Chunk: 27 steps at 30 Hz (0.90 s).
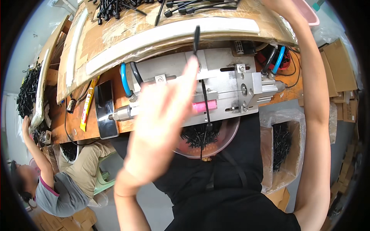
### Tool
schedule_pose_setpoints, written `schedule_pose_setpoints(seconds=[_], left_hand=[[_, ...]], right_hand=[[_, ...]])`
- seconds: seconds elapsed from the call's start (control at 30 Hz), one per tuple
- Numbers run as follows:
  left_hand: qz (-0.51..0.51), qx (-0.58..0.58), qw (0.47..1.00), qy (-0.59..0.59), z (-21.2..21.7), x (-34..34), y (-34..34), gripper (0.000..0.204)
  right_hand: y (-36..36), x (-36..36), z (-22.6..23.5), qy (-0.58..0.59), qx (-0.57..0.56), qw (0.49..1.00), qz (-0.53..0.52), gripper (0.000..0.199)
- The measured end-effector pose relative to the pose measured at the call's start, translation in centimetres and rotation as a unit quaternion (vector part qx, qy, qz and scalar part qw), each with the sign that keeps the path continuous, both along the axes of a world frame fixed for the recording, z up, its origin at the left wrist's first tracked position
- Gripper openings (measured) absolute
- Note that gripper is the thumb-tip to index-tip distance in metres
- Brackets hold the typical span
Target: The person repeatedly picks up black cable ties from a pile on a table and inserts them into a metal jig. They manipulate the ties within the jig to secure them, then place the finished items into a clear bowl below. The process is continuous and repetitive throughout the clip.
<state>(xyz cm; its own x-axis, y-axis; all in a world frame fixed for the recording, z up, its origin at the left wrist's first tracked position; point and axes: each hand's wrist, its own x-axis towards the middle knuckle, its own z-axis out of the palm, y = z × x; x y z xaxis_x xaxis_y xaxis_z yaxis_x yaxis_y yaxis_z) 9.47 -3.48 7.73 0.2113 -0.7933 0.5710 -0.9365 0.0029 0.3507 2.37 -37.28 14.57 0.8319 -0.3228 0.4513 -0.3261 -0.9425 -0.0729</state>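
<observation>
My left hand [158, 123] is blurred over the middle of a metal fixture [227, 88]. Its fingertips pinch a thin black plastic rod [197, 38] that sticks out toward the cardboard-covered shelf. Another thin black rod [205, 100] lies across the fixture beside a pink block [204, 106], its lower end over the bowl. My right arm reaches up the right side, and my right hand [275, 4] is at the top edge near the shelf's far right corner, its fingers cut off from view. On the shelf lie loose black rods with knobbed ends [185, 8].
A pink bowl [231, 140] with black pieces sits at my lap. Right of it stands a plastic-lined carton [266, 154]. A phone [106, 111] and a yellow packet [88, 106] lie left of the fixture. Blue air hoses [125, 80] flank it. A co-worker [63, 192] sits at left.
</observation>
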Motion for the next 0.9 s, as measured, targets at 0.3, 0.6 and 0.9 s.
schedule_pose_setpoints(seconds=[0.3, 0.6, 0.9], left_hand=[[0.096, 0.130, 0.985, -0.060, -7.5, -7.6, 1.2, 0.064], [0.067, 0.167, 0.983, -0.021, -5.4, -6.5, 0.8, 0.066], [0.023, 0.058, 0.995, -0.074, 4.1, 6.5, -8.6, 0.015]], right_hand=[[-6.5, -3.2, 0.8, -0.270, 0.348, 0.897, 0.029, 0.017], [14.9, -10.2, -3.6, -0.304, 0.395, 0.855, 0.140, 0.018], [24.6, -10.2, -15.0, -0.131, 0.242, 0.952, 0.137, 0.063]])
